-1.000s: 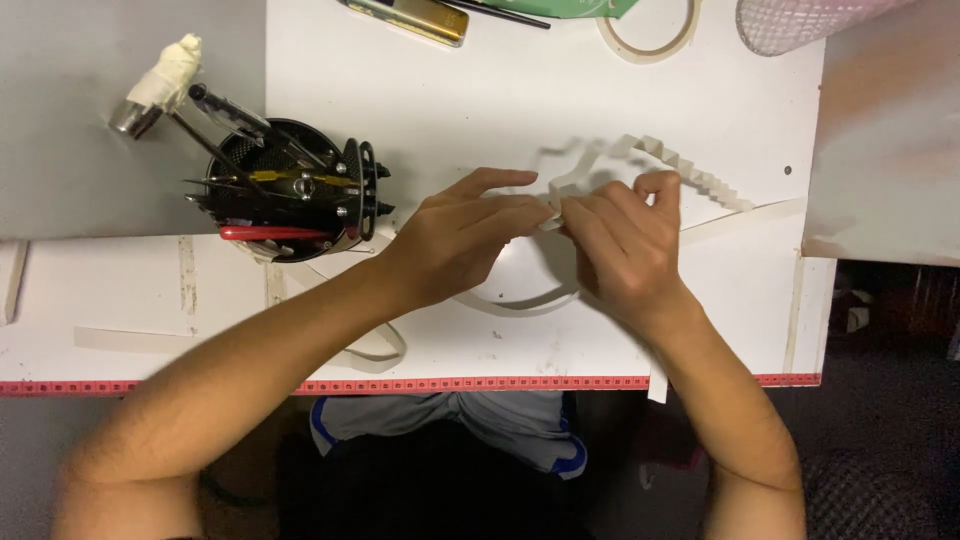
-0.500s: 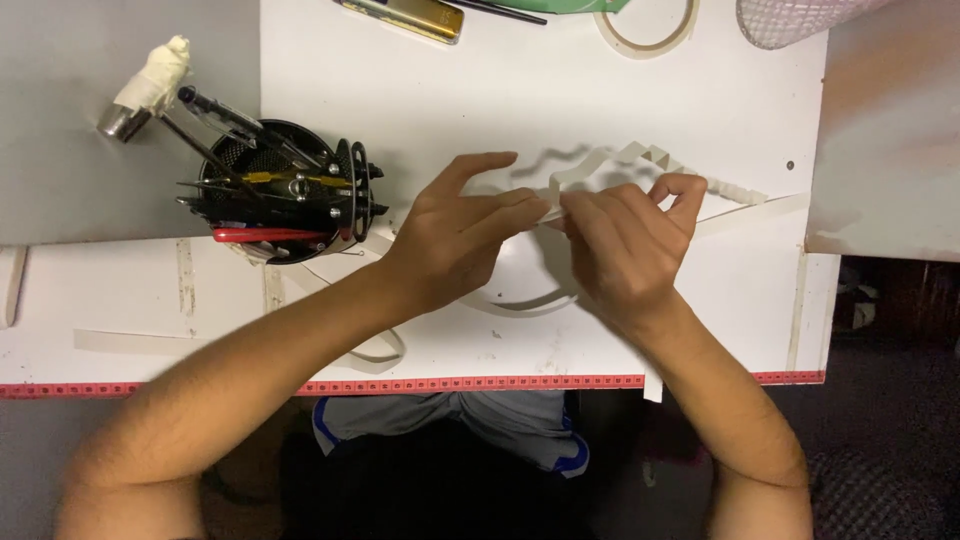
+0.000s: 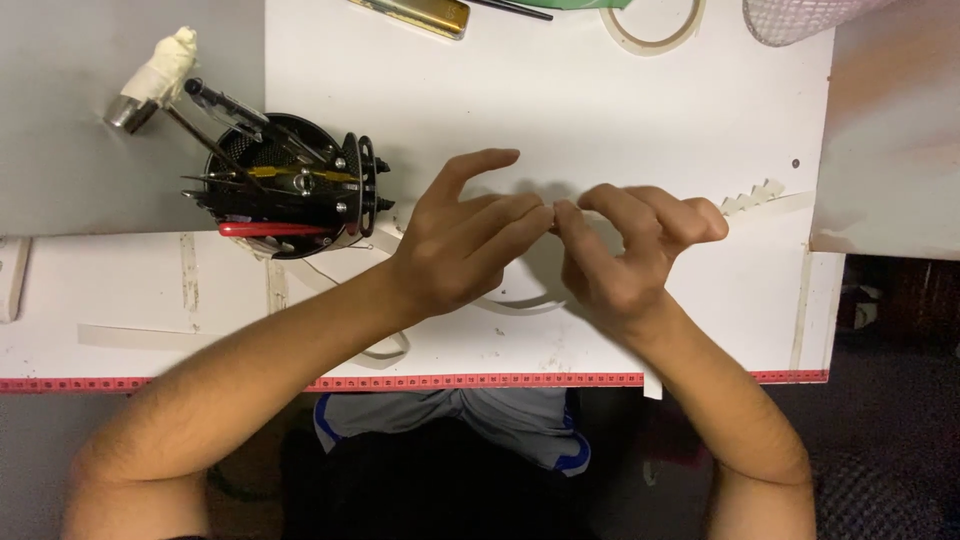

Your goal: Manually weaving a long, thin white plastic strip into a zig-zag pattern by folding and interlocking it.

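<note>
**Fingertips pinched together over a white strip**

Head view: left hand point(image 3: 465, 245) and right hand point(image 3: 625, 255) brought together at mid-worktop, fingertips meeting just above a white paper strip point(image 3: 765, 197). Both seemingly pinched on that strip, though the grip itself hidden behind the fingers, so hard to confirm. Strip running left to right, long axis roughly along the worktop's point(image 3: 600, 110) width, slightly rising toward the right; zigzag-cut end showing well right of the right hand, nearer that hand than the left. Rest of the strip covered under the palms. Curved white offcut point(image 3: 520, 303) peeking below the left hand. Black mesh tool holder point(image 3: 290, 185) with a red-handled tool just left of the left wrist. Tape ring point(image 3: 655, 25) and gold-coloured case point(image 3: 415, 12) at the far edge, well apart from both hands.
</note>
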